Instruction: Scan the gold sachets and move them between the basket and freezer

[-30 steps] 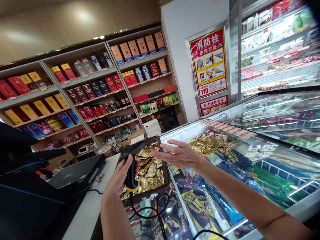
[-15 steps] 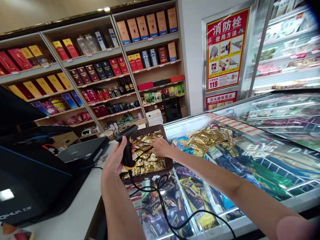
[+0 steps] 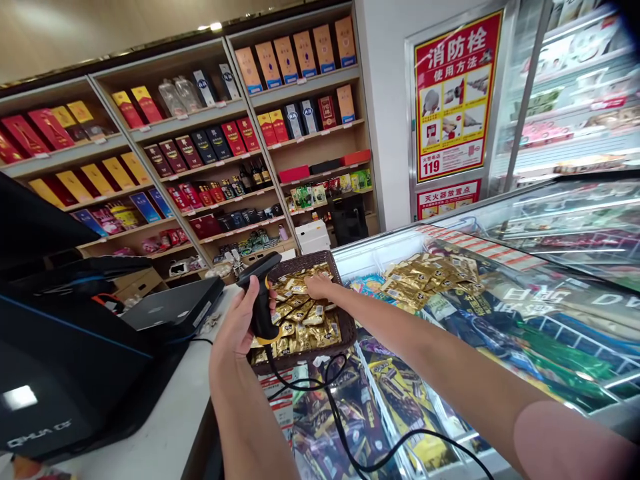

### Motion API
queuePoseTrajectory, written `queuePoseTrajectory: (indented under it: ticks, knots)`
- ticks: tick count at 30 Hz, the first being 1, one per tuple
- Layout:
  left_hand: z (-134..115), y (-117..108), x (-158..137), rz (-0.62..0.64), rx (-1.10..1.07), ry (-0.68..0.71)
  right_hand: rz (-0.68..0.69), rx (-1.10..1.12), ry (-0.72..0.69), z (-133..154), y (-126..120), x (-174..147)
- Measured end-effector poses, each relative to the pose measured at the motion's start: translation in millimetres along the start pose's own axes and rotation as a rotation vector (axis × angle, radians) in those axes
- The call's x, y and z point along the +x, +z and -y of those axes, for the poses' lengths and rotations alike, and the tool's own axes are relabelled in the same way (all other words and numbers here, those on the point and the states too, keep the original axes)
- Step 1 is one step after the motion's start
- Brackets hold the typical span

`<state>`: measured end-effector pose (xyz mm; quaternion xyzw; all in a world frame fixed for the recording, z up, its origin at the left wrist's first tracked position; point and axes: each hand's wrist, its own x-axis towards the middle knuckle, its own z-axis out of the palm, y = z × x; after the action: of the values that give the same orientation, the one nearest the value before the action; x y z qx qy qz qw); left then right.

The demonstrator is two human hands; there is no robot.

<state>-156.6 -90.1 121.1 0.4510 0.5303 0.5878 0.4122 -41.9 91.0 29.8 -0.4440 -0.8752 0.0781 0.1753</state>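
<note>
Your left grip (image 3: 239,327) clasped the scanner (image 3: 262,313) (right grip (image 3: 319,287), closure unclear), whose slack cable (image 3: 335,415) below could have snagged the basket (image 3: 348,332).

Right hand (image 3: 319,287), spread over basket (image 3: 349,328) rim 1 s ago, now down among gold packets (image 3: 304,338).

One scanner (image 3: 262,310), one woven basket (image 3: 349,328), two gold packet heaps (image 3: 307,337) (image 3: 430,277)
</note>
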Motion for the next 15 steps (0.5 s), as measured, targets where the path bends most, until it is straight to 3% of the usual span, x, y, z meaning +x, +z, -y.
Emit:
queuePoseTrajectory:
  ticks: [4,6,8,12,15]
  knots:
    - [-0.7,3.9,0.8,-0.002,0.003,-0.01,0.09,-0.056,-0.048,1.9,-6.2,-8.3]
    - [-1.7,6.0,0.9,-0.01,-0.006,-0.024,0.029,-0.091,-0.121,-0.1,-13.1,-21.6]
    - [-2.6,6.8,1.1,-0.02,-0.014,-0.025,-0.202,-0.152,-0.281,-5.6,-22.2,-42.3]
    - [-4.1,6.0,1.0,-0.031,-0.027,-0.012,-0.819,-0.254,-0.637,-23.7,-41.7,-94.0]
    - [-5.2,6.9,1.0,-0.039,-0.015,-0.021,-1.09,-0.379,-0.812,-34.2,-55.0,-127.1]
